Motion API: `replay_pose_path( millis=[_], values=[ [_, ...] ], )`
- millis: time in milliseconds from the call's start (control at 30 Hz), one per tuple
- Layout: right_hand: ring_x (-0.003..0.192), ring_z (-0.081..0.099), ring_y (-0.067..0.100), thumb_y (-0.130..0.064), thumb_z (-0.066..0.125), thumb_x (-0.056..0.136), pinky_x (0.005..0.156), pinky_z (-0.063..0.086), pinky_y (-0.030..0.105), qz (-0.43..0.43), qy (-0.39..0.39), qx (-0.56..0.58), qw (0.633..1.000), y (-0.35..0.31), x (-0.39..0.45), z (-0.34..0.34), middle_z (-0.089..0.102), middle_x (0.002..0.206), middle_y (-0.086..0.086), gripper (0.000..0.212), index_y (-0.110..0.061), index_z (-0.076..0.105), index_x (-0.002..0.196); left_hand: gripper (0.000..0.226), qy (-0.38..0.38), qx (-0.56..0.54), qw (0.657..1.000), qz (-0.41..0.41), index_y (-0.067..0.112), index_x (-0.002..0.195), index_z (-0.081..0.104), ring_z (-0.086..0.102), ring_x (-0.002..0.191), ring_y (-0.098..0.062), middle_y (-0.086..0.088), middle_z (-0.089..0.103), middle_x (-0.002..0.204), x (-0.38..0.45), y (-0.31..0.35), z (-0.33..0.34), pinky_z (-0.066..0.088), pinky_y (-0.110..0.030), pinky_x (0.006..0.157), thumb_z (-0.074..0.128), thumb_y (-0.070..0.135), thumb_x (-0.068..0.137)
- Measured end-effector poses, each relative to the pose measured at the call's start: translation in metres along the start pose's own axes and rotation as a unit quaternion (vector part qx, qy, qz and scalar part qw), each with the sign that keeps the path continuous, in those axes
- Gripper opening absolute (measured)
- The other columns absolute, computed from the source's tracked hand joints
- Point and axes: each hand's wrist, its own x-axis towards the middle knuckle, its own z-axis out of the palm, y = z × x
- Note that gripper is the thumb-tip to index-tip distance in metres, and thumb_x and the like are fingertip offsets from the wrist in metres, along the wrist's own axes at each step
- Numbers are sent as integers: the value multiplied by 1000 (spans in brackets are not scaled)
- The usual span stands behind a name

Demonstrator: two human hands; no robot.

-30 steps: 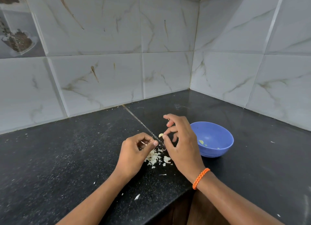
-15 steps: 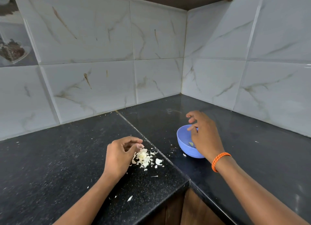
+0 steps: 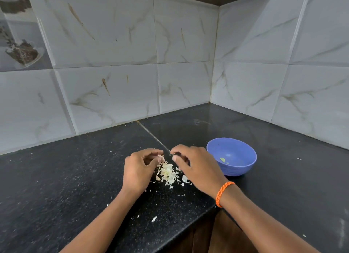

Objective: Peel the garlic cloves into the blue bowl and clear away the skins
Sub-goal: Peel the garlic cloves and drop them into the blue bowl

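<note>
Left hand (image 3: 138,170) beside papery, flaky skins (image 3: 167,173)

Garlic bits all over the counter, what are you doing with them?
A person is peeling garlic at the corner of a black counter. The left hand grips a clove with papery skin still on it, and the right hand reaches in beside it, fingers curled as if to pick at the skin. A pile of skins lies on the counter between the hands. The blue bowl stands to the right, nearly empty, with only a small pale bit visible inside.
</note>
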Motion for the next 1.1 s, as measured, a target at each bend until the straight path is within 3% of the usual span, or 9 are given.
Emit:
replay_pose_path(
  millis=[133, 200, 300, 367, 467, 533, 633, 967, 1100],
  values=[
    [100, 48, 9, -21, 71, 98, 68, 38, 27, -28, -44, -20, 998, -14, 3, 30, 48, 105, -13, 18, -32, 72, 112, 10, 20, 27, 999, 0, 30, 100, 85, 68, 57, -4, 8, 73, 60, 3, -6, -4, 52, -26, 67, 81, 21, 97],
    [101, 47, 12, -26, 72, 98, 69, 43, 30, -17, -39, -21, 999, -18, 6, 39, 45, 107, -11, 6, -24, 77, 101, 14, 27, 33, 999, -8, 31, 99, 85, 72, 67, -3, 13, 77, 71, 6, -10, -4, 58, -28, 72, 82, 18, 95],
    [101, 48, 16, -27, 76, 96, 76, 53, 36, 5, -40, -43, 998, -23, 10, 49, 46, 110, -9, 10, -18, 78, 92, 16, 34, 53, 998, -15, 32, 96, 85, 74, 80, 0, 20, 79, 88, 7, -15, -3, 61, -27, 78, 82, 17, 93],
    [104, 47, 15, -19, 78, 93, 81, 53, 36, 19, -52, -46, 997, -28, 11, 53, 44, 115, -10, 5, -22, 74, 94, 21, 33, 58, 998, -21, 33, 95, 85, 74, 82, 2, 21, 79, 88, 8, -18, -2, 61, -27, 79, 78, 13, 95],
    [107, 46, 15, -10, 72, 93, 79, 48, 31, 29, -37, -50, 998, -34, 12, 60, 42, 118, -10, 17, -25, 68, 99, 24, 33, 56, 998, -23, 32, 98, 85, 74, 82, 3, 21, 79, 86, 10, -18, 0, 62, -28, 79, 75, 10, 96],
    [105, 47, 16, -18, 66, 97, 75, 42, 30, 30, -15, -55, 998, -35, 14, 61, 45, 115, -9, 8, -23, 72, 99, 25, 33, 54, 998, -22, 31, 98, 85, 74, 84, 4, 22, 79, 87, 8, -16, 1, 61, -25, 79, 73, 9, 96],
    [107, 46, 18, -30, 67, 97, 77, 38, 30, 35, -26, -92, 995, -36, 12, 64, 47, 118, -6, 11, -23, 73, 102, 27, 33, 57, 998, -17, 29, 98, 85, 73, 84, 3, 21, 79, 86, 6, -17, 2, 60, -23, 78, 72, 5, 96],
    [109, 46, 15, -24, 67, 101, 85, 49, 33, 42, -20, -51, 998, -31, 5, 66, 47, 116, -8, 11, -24, 77, 106, 33, 33, 8, 999, -22, 22, 103, 85, 75, 89, 6, 16, 82, 91, 6, -15, 1, 53, -6, 75, 69, -7, 96],
    [110, 47, 14, -31, 71, 99, 87, 48, 33, 9, -17, -35, 999, -34, 7, 68, 49, 118, -8, 16, -23, 78, 110, 34, 55, -18, 997, -42, 24, 103, 85, 77, 88, 3, 16, 82, 91, 6, -13, -2, 62, -20, 80, 68, -5, 97]
  ],
)
